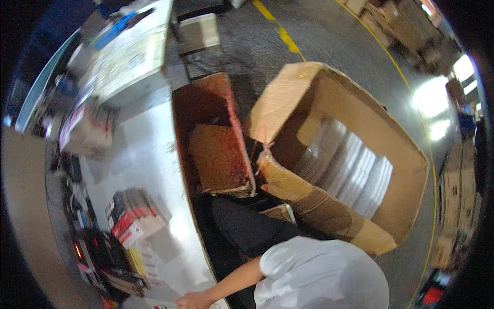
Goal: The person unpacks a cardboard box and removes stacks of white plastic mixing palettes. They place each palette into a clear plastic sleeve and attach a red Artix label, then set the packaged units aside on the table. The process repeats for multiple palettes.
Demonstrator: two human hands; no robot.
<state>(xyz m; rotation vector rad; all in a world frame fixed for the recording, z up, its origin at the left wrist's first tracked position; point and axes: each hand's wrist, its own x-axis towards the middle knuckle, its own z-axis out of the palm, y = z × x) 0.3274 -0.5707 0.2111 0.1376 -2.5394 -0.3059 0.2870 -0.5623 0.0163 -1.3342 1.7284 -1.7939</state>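
Observation:
My right hand (196, 300) rests at the near edge of the white table (177, 247), low in the picture, with the bare forearm coming out of a white sleeve (319, 273). Its fingers are blurred and partly cut off by the lower edge, so their grip does not show. Just left of the fingertips, a small piece with red and dark print (159, 307) peeks in at the rim. A stack of red, white and dark flat boxes (135, 216) stands on the table, beside a yellow and white pack (144, 262). My left hand is out of sight.
Right of the table stands an open red-edged carton (234, 123) with brown cardboard inside. Beside it, a large open carton (406, 190) holds stacked translucent plastic pieces (355, 165). A stool (199, 33) stands beyond. Yellow lines mark the floor; stacked cartons (455, 185) line the far right.

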